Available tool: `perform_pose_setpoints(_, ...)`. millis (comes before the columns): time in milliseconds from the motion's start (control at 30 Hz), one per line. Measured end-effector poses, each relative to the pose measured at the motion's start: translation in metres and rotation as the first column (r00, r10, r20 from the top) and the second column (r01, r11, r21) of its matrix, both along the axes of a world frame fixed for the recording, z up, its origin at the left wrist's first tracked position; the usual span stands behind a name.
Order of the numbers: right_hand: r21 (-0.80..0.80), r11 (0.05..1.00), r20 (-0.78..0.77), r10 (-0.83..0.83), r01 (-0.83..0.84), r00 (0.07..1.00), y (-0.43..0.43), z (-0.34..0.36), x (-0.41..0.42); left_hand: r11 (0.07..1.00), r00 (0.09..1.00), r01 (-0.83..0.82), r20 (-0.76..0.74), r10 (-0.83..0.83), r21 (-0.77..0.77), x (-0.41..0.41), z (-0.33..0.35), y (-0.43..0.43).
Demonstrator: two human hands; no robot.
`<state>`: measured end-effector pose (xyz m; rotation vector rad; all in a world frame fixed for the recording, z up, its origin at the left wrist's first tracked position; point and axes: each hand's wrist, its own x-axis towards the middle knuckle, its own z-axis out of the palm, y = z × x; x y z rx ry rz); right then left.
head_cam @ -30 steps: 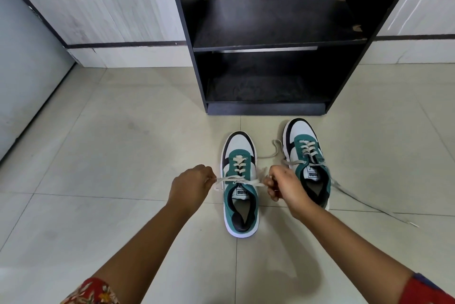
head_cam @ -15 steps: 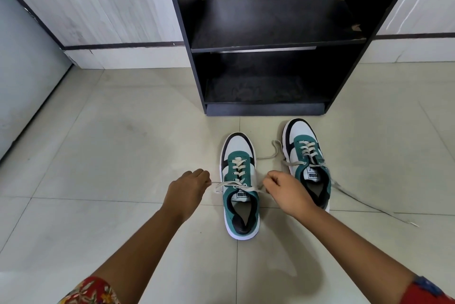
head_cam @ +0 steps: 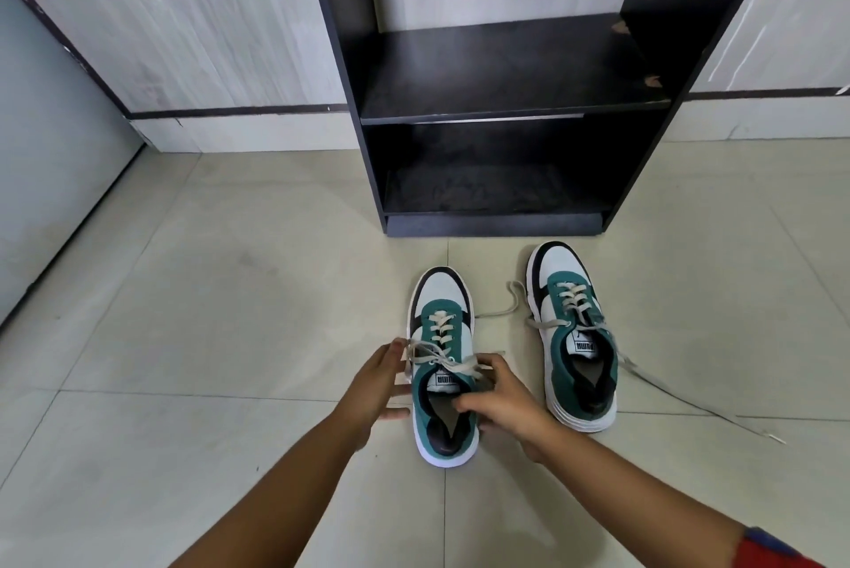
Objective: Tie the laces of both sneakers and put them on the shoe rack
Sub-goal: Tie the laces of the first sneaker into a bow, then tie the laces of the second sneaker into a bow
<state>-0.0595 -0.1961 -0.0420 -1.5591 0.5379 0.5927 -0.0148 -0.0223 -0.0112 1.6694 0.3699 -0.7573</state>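
Two green, white and black sneakers stand on the floor tiles, toes toward the black shoe rack [head_cam: 501, 116]. The left sneaker [head_cam: 442, 305] has its cream laces crossed over the tongue. My left hand [head_cam: 379, 379] rests against its left side, with a lace end at the fingertips. My right hand [head_cam: 499, 397] grips the sneaker's collar and right side, thumb inside the opening. The right sneaker [head_cam: 572, 337] stands apart to the right, its laces [head_cam: 667, 388] untied and trailing over the floor.
The rack has two dark shelves with nothing on them and stands against a pale wood-look wall [head_cam: 184, 15]. A grey door or panel [head_cam: 46, 153] runs along the left. Floor tiles stretch to both sides of the sneakers.
Both hands have stopped pulling the lace ends apart and closed in on the left sneaker; the right hand now grips its collar. The view has tilted up and moved closer.
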Motion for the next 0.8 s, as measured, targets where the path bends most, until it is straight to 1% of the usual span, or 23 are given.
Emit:
perform_pose_setpoints(133, 0.057, 0.998, -0.001, 0.017, -0.017, 1.000, 0.016, 0.000, 0.011, 0.998, 0.997, -0.052, 0.062, 0.049, 0.045, 0.006, 0.003, 0.003)
perform_pose_setpoints(233, 0.121, 0.992, -0.009, 0.033, -0.031, 0.999, 0.028, 0.003, 0.016, 0.991, 0.990, -0.080, 0.122, 0.066, 0.111, 0.012, 0.001, 0.010)
perform_pose_setpoints(333, 0.116, 0.992, -0.004, 0.052, -0.052, 0.999, 0.032, 0.003, 0.017, 0.982, 0.986, -0.051, 0.164, 0.021, 0.183, 0.012, -0.006, 0.016)
perform_pose_setpoints(400, 0.118, 0.992, 0.007, 0.043, -0.043, 0.999, 0.027, 0.007, 0.014, 0.956, 0.965, -0.047, 0.262, -0.031, 0.288, 0.009, -0.011, 0.016)
perform_pose_setpoints(467, 0.036, 0.999, 0.065, 0.022, -0.025, 0.998, 0.016, 0.013, 0.008, 0.921, 0.901, -0.115, 0.430, -0.062, 0.373, 0.003, -0.011, 0.011)
perform_pose_setpoints(533, -0.050, 0.998, 0.143, -0.034, 0.041, 0.989, -0.001, 0.020, 0.003, 0.903, 0.789, -0.167, 0.603, -0.117, 0.395, -0.003, -0.006, 0.003)
perform_pose_setpoints(567, -0.062, 0.993, 0.181, -0.085, 0.097, 0.980, -0.011, 0.023, 0.000, 0.902, 0.736, -0.164, 0.658, -0.158, 0.400, -0.004, -0.004, -0.003)
perform_pose_setpoints(633, -0.072, 0.974, 0.267, -0.187, 0.213, 0.945, -0.033, 0.029, -0.006, 0.908, 0.659, -0.095, 0.709, -0.249, 0.407, -0.005, 0.000, -0.018)
perform_pose_setpoints(700, -0.099, 0.935, 0.380, -0.282, 0.341, 0.881, -0.055, 0.033, -0.011, 0.911, 0.605, 0.038, 0.716, -0.348, 0.410, -0.002, -0.001, -0.036)
perform_pose_setpoints(733, -0.160, 0.904, 0.443, -0.293, 0.397, 0.847, -0.067, 0.034, -0.014, 0.910, 0.588, 0.113, 0.711, -0.386, 0.400, 0.000, -0.002, -0.046)
perform_pose_setpoints(800, -0.331, 0.817, 0.521, -0.258, 0.471, 0.814, -0.087, 0.033, -0.021, 0.898, 0.586, 0.237, 0.683, -0.436, 0.370, 0.004, -0.003, -0.067)
